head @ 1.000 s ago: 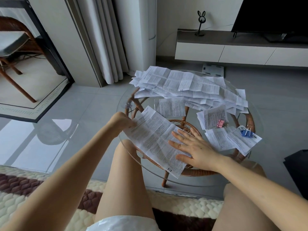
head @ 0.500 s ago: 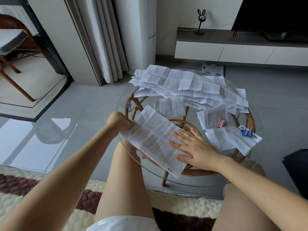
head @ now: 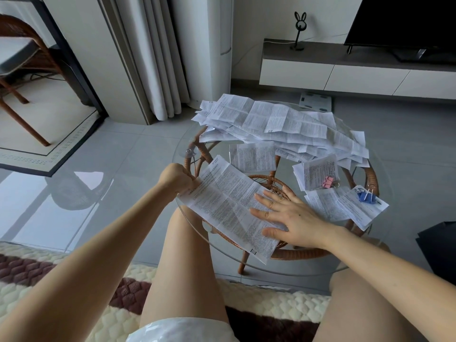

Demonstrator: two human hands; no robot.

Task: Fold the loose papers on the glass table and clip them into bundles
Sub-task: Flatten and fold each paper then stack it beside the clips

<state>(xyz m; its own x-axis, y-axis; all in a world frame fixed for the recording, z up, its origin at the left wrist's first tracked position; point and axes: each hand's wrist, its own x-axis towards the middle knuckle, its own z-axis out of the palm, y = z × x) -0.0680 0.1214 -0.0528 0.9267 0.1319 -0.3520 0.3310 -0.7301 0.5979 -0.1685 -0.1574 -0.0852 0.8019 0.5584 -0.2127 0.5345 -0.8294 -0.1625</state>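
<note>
A long printed sheet [head: 229, 201] lies slanted on the near side of the round glass table [head: 182, 141]. My left hand [head: 179, 180] pinches its far left edge. My right hand [head: 290, 214] lies flat with fingers spread, pressing down the sheet's right part. A large heap of loose papers [head: 276, 123] covers the table's far side. To the right lie two folded bundles: one with a pink clip [head: 327, 181], one with a blue clip [head: 367, 195].
The glass top rests on a rattan frame [head: 278, 253]. My bare knees sit under the table's near rim. A TV cabinet [head: 345, 72] stands behind, a curtain [head: 158, 58] at the back left, and a dark object [head: 436, 243] on the floor at right.
My left hand has shifted slightly along the sheet's left edge and its grip has tightened. My right hand stays flat on the sheet.
</note>
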